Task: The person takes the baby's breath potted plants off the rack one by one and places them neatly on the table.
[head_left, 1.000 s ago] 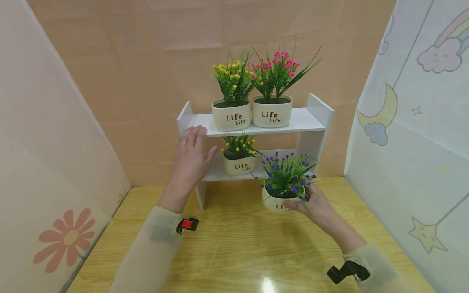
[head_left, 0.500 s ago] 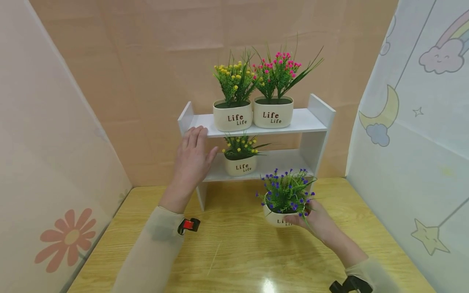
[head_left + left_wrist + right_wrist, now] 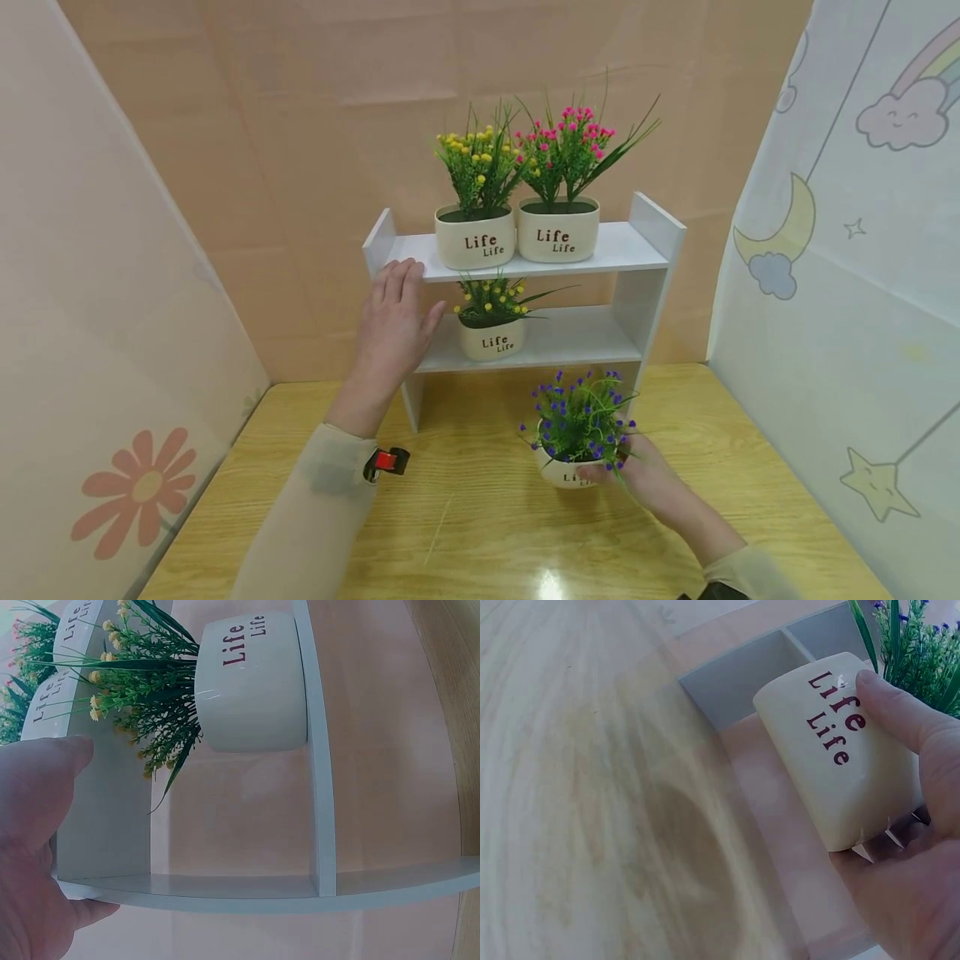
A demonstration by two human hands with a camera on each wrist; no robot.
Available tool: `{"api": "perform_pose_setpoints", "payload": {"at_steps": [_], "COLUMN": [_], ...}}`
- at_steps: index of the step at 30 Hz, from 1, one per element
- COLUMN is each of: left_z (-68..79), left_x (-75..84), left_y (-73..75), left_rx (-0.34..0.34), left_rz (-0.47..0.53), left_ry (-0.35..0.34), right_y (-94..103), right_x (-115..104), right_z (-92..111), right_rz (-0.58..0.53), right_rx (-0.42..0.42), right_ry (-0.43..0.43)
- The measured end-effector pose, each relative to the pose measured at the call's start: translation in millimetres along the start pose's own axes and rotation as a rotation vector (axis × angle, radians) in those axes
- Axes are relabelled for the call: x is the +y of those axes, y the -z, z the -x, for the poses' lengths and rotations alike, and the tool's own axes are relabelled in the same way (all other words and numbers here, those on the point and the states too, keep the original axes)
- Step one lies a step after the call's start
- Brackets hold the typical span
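My right hand [image 3: 651, 477] grips a cream oval flowerpot [image 3: 564, 473] with purple artificial flowers [image 3: 581, 417], in front of the shelf's right half. In the right wrist view the thumb presses the pot's lettered front [image 3: 840, 742], fingers around its far side; a shadow lies on the tabletop beside it. My left hand [image 3: 393, 321] holds the upper left corner of a white two-tier shelf [image 3: 622, 250]. Its thumb [image 3: 56, 769] lies at the upper board's front, and one finger shows outside the side panel in the left wrist view.
On the upper board stand a yellow-flowered pot [image 3: 476, 237] and a pink-flowered pot [image 3: 558, 229], side by side. Another yellow-flowered pot [image 3: 491, 340] sits on the lower board's left half. The wooden table [image 3: 465, 533] is bounded by fabric walls [image 3: 825, 350].
My right hand has brought the purple-flowered pot down and toward me, away from the lower board. The left hand stays at the shelf corner.
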State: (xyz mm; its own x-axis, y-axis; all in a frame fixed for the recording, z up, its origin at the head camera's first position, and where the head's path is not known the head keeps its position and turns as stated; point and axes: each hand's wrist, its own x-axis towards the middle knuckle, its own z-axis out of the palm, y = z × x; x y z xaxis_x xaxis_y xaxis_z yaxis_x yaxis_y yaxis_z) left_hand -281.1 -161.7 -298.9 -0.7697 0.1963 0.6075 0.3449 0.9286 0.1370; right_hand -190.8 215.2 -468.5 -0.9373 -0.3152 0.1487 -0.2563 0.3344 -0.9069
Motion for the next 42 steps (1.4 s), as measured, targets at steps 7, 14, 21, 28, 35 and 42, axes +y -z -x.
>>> {"api": "perform_pose_setpoints", "payload": {"at_steps": [7,14,21,28,35,42], "left_z": [0.2,0.3,-0.3,-0.4,-0.3,-0.6], "left_x": [0.6,1.2,0.8,0.7,-0.2,0.1], "left_y": [-0.7,-0.3,-1.9,-1.9,-2.8,-3.0], "left_rx": [0.001,-0.013,-0.001,-0.009,0.000,0.003], "left_rz": [-0.001,-0.009,-0.007,-0.002,0.006,-0.005], "left_ry": [0.005,0.014,0.008,0.015,0.015,0.013], "right_y": [-6.5,-10.8,-15.3,-20.5,-24.4,-26.2], "right_x": [14.2,24.0,33.0,40.6,43.7,48.3], "right_z": [3.3,6.5,7.3,9.6,11.5,11.3], "right_rz": [0.020,0.111,0.061,-0.012,0.007,0.062], "right_rx": [-0.013,-0.019,-0.007,-0.016,-0.030,-0.017], "right_ry": [0.034,0.120,0.039,-0.077,-0.088,-0.036]}}
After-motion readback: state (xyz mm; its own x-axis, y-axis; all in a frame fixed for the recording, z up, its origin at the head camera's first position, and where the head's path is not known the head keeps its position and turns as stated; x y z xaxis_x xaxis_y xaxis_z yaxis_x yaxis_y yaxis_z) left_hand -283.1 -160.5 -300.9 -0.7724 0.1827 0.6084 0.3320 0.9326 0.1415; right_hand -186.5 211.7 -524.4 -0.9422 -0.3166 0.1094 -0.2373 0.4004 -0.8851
